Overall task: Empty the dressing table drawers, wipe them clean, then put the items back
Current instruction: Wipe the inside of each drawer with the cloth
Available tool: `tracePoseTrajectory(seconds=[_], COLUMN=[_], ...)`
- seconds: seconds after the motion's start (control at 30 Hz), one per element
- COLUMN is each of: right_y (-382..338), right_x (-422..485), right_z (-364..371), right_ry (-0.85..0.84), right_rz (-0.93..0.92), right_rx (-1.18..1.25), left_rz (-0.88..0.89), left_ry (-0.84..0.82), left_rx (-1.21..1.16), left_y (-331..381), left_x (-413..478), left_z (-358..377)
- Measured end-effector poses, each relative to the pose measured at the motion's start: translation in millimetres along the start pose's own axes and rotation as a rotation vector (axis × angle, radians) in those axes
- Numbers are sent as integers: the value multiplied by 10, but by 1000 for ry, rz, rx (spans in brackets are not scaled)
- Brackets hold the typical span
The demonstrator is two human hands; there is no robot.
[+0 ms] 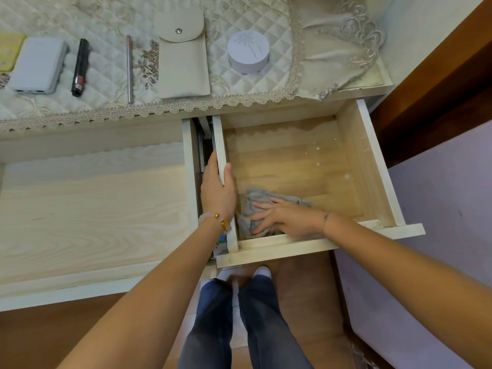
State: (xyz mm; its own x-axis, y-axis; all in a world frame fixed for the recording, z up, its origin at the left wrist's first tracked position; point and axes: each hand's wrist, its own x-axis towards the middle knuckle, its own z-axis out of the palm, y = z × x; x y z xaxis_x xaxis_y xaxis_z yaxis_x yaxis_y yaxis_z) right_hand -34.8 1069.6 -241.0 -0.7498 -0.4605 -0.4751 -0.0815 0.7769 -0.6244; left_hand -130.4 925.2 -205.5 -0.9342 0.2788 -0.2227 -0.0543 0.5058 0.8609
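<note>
- While the drawer stands pulled out, its wooden floor is bare apart from pale specks toward the back right.
- Left hand: clasps the drawer's left side wall, thumb inside and fingers outside. The likely purpose is to steady the drawer against the wiping push.
- Right hand: lies flat with fingers straight and spread, pressing the grey cloth onto the floor at the near-left corner.
- Flat contact probably spreads pressure across the bunched cloth.
- Removed items lie in a row on the worktop behind the drawer: power bank, black tube, pouch, round box.
- Step in hand: wiping. The specks are not yet reached and the items are not yet put back.
</note>
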Motion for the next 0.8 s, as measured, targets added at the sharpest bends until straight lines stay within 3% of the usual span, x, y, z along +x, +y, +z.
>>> tracePoseTrajectory(seconds=[0.17,0.33,0.57,0.7,0.8], right_y=[212,584,688,706,665], right_x=[-338,-906,-822,-699,-503], right_z=[12,-68,-84,-76,-148], right_ry=[58,132,475,549,702], right_rz=[70,318,557,622,680], right_rx=[-22,-19,176,201,274], left_rz=[-9,-14,-11,-5,-17], left_ry=[-6,-13,-9,-8,-5], left_rx=[-15,-18,-11,-5,0], left_y=[0,20,11,16,18], left_x=[-8,-15,-11,1,0], left_z=[-2,-1,-7,-2,1])
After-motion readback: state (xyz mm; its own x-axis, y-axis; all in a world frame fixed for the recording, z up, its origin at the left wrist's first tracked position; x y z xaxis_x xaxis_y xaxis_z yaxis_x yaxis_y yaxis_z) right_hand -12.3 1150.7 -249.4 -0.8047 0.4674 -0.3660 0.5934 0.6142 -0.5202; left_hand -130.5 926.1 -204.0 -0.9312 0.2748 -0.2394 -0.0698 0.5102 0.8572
